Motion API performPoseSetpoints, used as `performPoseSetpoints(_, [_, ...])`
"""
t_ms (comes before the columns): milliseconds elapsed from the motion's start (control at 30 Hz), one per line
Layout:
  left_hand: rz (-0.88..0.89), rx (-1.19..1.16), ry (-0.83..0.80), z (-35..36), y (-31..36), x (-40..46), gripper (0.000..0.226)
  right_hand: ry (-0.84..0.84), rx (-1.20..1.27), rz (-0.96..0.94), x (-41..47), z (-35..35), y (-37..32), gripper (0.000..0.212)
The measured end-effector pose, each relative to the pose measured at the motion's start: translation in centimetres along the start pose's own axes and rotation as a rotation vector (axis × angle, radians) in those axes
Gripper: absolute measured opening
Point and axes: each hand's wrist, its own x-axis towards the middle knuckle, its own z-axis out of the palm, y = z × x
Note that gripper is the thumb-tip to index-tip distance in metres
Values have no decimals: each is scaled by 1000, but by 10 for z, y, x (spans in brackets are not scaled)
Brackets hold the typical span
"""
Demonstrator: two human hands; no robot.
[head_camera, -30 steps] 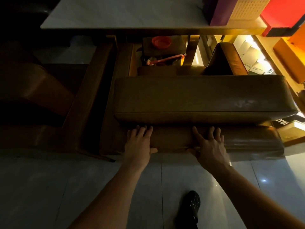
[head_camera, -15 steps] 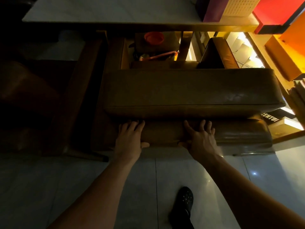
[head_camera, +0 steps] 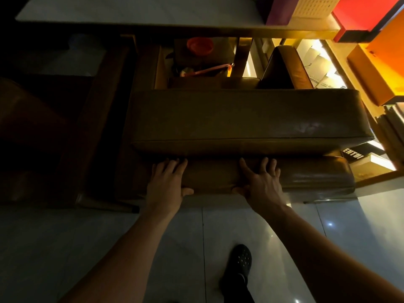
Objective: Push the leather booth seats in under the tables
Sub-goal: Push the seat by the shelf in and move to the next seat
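Note:
A brown leather booth seat (head_camera: 247,119) fills the middle of the head view, its padded backrest top (head_camera: 306,176) nearest me. My left hand (head_camera: 167,182) grips the backrest top, fingers over it and thumb under the near edge. My right hand (head_camera: 261,184) grips the same backrest to the right in the same way. A pale table top (head_camera: 142,9) spans the far edge of the view. The seat cushion stands short of the table's edge.
A second dark leather seat (head_camera: 32,127) and a wooden frame (head_camera: 94,127) lie at left. Under the table sit a box with an orange bowl (head_camera: 200,45) and another cushion (head_camera: 286,66). Books (head_camera: 371,160) and orange shelving stand at right. My black shoe (head_camera: 239,265) rests on glossy floor tiles.
The seat and table have shifted slightly down and left in the view; both hands stay on the backrest top in the same grip.

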Motion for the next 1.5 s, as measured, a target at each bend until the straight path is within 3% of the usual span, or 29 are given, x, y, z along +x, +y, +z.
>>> performPoseSetpoints(867, [-5, 14, -10, 2, 0, 6, 84, 12, 30, 7, 2, -2, -2, 87])
performPoseSetpoints(1233, [-63, 34, -71, -2, 8, 9, 87, -28, -4, 8, 2, -4, -2, 89])
performPoseSetpoints(1500, [-126, -47, -237, -33, 17, -14, 87, -99, -27, 30, -7, -21, -2, 91])
